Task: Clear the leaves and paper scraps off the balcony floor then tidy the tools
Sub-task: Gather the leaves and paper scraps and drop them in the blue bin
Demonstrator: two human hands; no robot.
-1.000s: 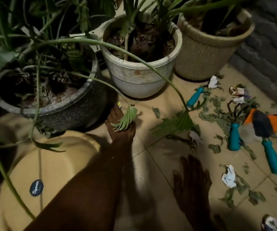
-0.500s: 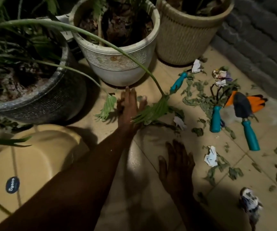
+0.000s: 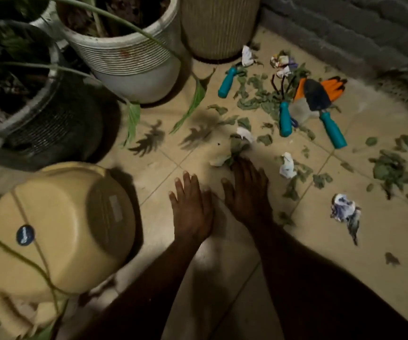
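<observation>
Left grip (image 3: pixel 192 207) rests flat beside upturned tub (image 3: pixel 58 224); white pot (image 3: pixel 134 67) holds soil.

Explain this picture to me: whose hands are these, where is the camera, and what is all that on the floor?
No machine here: a person wears one camera on the head, looking down at their own bare hands. The left hand and right hand are open, spread flat at the tiled floor, holding nothing; the right's fingertips reach a small heap of leaves. More leaves and paper scraps lie scattered around three teal-handled tools and orange gloves. On the left stand plant pots and an upturned tub.
</observation>
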